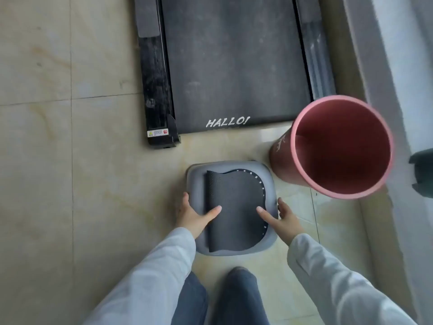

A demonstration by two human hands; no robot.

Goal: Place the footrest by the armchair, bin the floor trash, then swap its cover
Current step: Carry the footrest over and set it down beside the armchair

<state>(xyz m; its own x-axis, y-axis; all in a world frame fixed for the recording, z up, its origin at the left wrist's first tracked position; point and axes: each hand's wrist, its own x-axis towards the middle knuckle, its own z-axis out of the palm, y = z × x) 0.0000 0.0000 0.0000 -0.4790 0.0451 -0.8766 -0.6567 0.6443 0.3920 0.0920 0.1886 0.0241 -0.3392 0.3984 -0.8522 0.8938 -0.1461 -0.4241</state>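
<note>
A grey square footrest (pixel 266 178) with rounded corners is low in the middle of the head view, over the tiled floor. A dark perforated cover (pixel 236 207) lies on its top, its left side folded over. My left hand (pixel 195 213) grips the footrest's left edge, thumb resting on the cover. My right hand (pixel 281 218) grips the right edge, thumb also on the cover. A tall pink bin (pixel 339 146) stands just right of the footrest, and nothing shows inside it.
A black treadmill (pixel 234 66) marked "HALLO!" lies on the floor right behind the footrest. A grey ledge or wall base (pixel 384 66) runs along the right. A dark object (pixel 423 172) pokes in at the right edge. Beige tiles (pixel 70 160) stretch to the left.
</note>
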